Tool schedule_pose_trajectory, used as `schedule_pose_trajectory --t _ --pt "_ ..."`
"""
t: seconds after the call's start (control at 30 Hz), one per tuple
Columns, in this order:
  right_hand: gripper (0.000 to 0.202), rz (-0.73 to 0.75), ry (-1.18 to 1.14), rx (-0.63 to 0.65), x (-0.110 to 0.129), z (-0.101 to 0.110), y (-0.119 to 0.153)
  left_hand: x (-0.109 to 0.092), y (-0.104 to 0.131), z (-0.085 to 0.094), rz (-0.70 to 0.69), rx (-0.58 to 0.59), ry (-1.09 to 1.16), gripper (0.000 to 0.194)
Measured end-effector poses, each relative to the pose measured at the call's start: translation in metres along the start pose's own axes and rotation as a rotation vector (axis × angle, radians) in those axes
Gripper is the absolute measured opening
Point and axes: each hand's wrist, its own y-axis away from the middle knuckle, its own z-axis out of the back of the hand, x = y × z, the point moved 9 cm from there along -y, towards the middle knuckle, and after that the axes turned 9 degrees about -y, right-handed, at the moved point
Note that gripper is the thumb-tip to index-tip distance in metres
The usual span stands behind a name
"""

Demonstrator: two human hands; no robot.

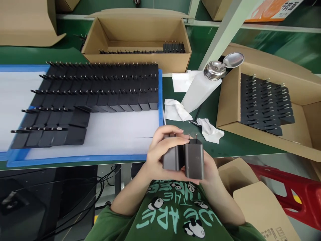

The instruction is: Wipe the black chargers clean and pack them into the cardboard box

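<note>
Two black power adapters are held side by side above the table's front edge, close to my body. My left hand (pixel 156 152) is closed around the left adapter (pixel 172 157), its fingers reaching over the top. The right adapter (pixel 195 159) rests in my right hand (pixel 209 165), whose fingers are mostly hidden behind it; its metal pins point up and away. Left of my hands, a blue-rimmed tray (pixel 120 158) bears rows of similar black adapters (pixel 105 87), pins upward.
A cardboard box (pixel 140 62) with more adapters stands behind the tray. Another box (pixel 228 100) of adapters is at right. Between them are a white pump bottle (pixel 200 90), crumpled white wipes (pixel 177 110) and a black pen-like item (pixel 195 123). A red stool (pixel 306 197) stands below right.
</note>
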Motion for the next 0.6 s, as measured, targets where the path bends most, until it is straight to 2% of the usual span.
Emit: schedule_pose_trajectory --t 0.13,0.2,0.3,0.37,0.5,0.6 --pt "0.037 -0.052 -0.198 0.056 -0.011 -0.007 -0.001 0.001 0.004 -0.005 0.03 -0.021 0.094 0.083" --pt "0.035 -0.046 -0.273 0.088 -0.012 -0.011 -0.001 0.003 0.008 -0.004 0.114 -0.058 0.107 0.074" --pt "0.036 0.031 -0.293 0.09 -0.001 -0.009 -0.001 0.015 0.019 0.013 0.306 -0.186 0.155 0.039" --pt "0.032 0.135 -0.227 0.07 0.017 -0.004 0.001 0.025 0.027 0.032 0.409 -0.299 0.215 0.033" --pt "0.026 0.326 0.025 -0.043 0.057 0.008 0.013 0.048 0.036 0.064 0.572 -0.492 0.371 0.074" --pt "0.027 0.386 0.11 -0.1 0.075 0.013 0.022 0.055 0.036 0.067 0.674 -0.533 0.452 0.073"
